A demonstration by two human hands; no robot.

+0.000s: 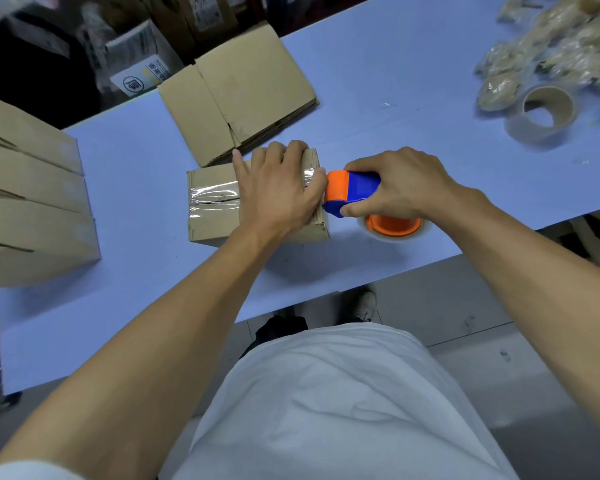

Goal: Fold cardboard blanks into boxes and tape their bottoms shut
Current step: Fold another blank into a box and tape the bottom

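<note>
A person's left hand [278, 188] presses flat, fingers spread, on a cardboard box [215, 216] (clear tape across its seam), while the right hand [395, 185] grips an orange-and-blue tape dispenser [352, 192] at the box's right edge; flat blanks [243, 95] lie beyond the left hand.
</note>
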